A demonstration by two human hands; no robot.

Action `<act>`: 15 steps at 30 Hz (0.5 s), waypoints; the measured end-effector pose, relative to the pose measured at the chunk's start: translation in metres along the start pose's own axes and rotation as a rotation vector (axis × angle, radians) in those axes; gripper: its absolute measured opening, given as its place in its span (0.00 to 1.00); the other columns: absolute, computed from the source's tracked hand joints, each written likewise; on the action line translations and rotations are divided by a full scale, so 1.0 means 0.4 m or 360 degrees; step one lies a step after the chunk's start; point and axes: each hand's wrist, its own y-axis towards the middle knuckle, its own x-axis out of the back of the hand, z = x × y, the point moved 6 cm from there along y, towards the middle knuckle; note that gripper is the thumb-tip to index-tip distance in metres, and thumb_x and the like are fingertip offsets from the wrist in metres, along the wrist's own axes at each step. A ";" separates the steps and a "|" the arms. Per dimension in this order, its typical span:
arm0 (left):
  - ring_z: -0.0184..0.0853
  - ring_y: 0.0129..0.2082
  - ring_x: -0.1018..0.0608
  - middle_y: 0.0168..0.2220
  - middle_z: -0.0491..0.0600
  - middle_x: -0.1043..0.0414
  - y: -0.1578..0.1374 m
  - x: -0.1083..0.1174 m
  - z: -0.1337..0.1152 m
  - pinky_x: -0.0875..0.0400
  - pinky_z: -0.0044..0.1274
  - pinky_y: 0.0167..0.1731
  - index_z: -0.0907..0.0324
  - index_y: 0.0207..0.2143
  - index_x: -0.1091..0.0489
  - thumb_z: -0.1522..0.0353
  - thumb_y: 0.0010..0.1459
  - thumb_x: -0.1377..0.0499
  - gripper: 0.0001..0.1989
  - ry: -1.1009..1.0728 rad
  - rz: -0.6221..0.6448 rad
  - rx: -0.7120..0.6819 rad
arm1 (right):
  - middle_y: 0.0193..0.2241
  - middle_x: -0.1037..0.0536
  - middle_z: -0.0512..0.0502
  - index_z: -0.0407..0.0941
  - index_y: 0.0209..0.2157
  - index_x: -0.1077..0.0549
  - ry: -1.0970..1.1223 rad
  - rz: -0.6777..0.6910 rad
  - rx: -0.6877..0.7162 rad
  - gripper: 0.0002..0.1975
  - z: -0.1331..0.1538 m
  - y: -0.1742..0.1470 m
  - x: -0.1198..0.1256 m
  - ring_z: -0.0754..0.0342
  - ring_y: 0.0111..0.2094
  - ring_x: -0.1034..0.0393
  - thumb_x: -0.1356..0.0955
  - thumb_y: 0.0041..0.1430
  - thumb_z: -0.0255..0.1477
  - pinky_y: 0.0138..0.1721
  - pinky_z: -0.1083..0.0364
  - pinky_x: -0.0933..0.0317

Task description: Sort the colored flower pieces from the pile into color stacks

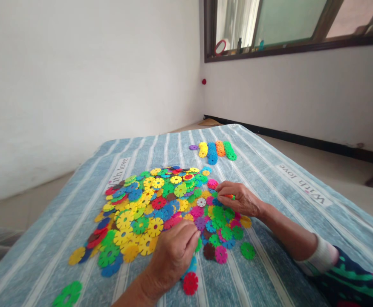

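A wide pile of notched plastic snowflake discs (122,219) in many colours lies on the striped cloth. My left hand (175,249) is closed at the near edge of the pile, its fingers curled under; whatever they hold is hidden. Just below it are a red disc (190,283) and a few blue ones. Over the pile's right side, my right hand (240,198) has its thumb and fingers drawn together, and orange and green disc edges show between them. A white disc (201,202) and a pink disc (212,183) lie to the left of these fingertips.
Beyond the pile, overlapping discs form short rows: yellow (203,149), blue (212,153), orange (220,148) and green (229,151). Beside them is a single purple disc (193,147). A stray green disc (67,294) lies near left. White walls (93,64) stand beyond the cloth-covered surface.
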 end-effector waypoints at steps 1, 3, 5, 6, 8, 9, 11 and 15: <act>0.32 0.28 0.26 0.27 0.49 0.30 0.001 0.001 -0.011 0.29 0.22 0.29 0.61 0.31 0.31 0.74 0.60 0.49 0.08 0.0012 0.0000 -0.0020 | 0.34 0.26 0.43 0.43 0.29 0.27 0.0033 -0.0017 -0.0006 0.12 0.002 0.001 -0.001 0.55 0.35 0.31 0.38 0.62 0.31 0.39 0.55 0.37; 0.33 0.30 0.26 0.28 0.50 0.29 0.006 0.002 -0.038 0.29 0.23 0.30 0.62 0.32 0.31 0.74 0.60 0.49 0.08 0.0020 0.0033 -0.0069 | 0.33 0.25 0.43 0.42 0.27 0.28 0.0068 -0.0027 -0.0005 0.13 0.005 0.003 -0.004 0.55 0.34 0.31 0.38 0.62 0.31 0.38 0.56 0.37; 0.33 0.31 0.26 0.30 0.50 0.29 0.011 -0.001 -0.070 0.30 0.24 0.31 0.61 0.32 0.31 0.74 0.61 0.50 0.08 0.0015 0.0103 -0.0139 | 0.32 0.25 0.43 0.43 0.25 0.28 0.0066 -0.0021 0.0004 0.14 0.008 0.006 -0.008 0.55 0.34 0.31 0.39 0.62 0.31 0.38 0.55 0.37; 0.33 0.31 0.27 0.30 0.50 0.29 0.013 -0.005 -0.087 0.30 0.24 0.31 0.61 0.32 0.32 0.74 0.60 0.50 0.08 0.0011 0.0148 -0.0182 | 0.32 0.25 0.43 0.43 0.24 0.29 0.0062 -0.0023 0.0005 0.15 0.009 0.007 -0.009 0.55 0.34 0.31 0.39 0.62 0.32 0.37 0.55 0.37; 0.33 0.31 0.28 0.31 0.49 0.29 0.016 -0.017 -0.120 0.30 0.25 0.31 0.60 0.30 0.32 0.74 0.60 0.49 0.08 0.0010 0.0249 -0.0281 | 0.32 0.25 0.43 0.43 0.24 0.29 0.0061 -0.0040 -0.0006 0.15 0.007 0.007 -0.011 0.55 0.34 0.31 0.39 0.62 0.32 0.37 0.55 0.37; 0.34 0.31 0.28 0.32 0.49 0.29 0.016 -0.024 -0.134 0.30 0.26 0.32 0.60 0.30 0.32 0.74 0.60 0.49 0.08 0.0016 0.0302 -0.0328 | 0.32 0.25 0.43 0.43 0.24 0.29 0.0064 -0.0048 -0.0014 0.15 0.005 0.007 -0.012 0.55 0.34 0.31 0.39 0.61 0.31 0.37 0.55 0.37; 0.36 0.34 0.28 0.35 0.49 0.28 0.013 -0.040 -0.156 0.30 0.28 0.35 0.59 0.32 0.32 0.74 0.58 0.47 0.05 0.0048 0.0390 -0.0395 | 0.32 0.25 0.44 0.43 0.24 0.29 0.0070 -0.0051 -0.0026 0.13 0.001 0.006 -0.015 0.55 0.34 0.31 0.38 0.60 0.31 0.38 0.55 0.37; 0.41 0.43 0.29 0.43 0.51 0.29 0.003 -0.070 -0.166 0.31 0.33 0.43 0.58 0.38 0.31 0.69 0.55 0.41 0.07 0.0131 0.0492 -0.0385 | 0.31 0.25 0.44 0.43 0.24 0.29 0.0067 -0.0041 -0.0018 0.10 -0.005 0.004 -0.021 0.55 0.34 0.31 0.36 0.58 0.28 0.38 0.55 0.37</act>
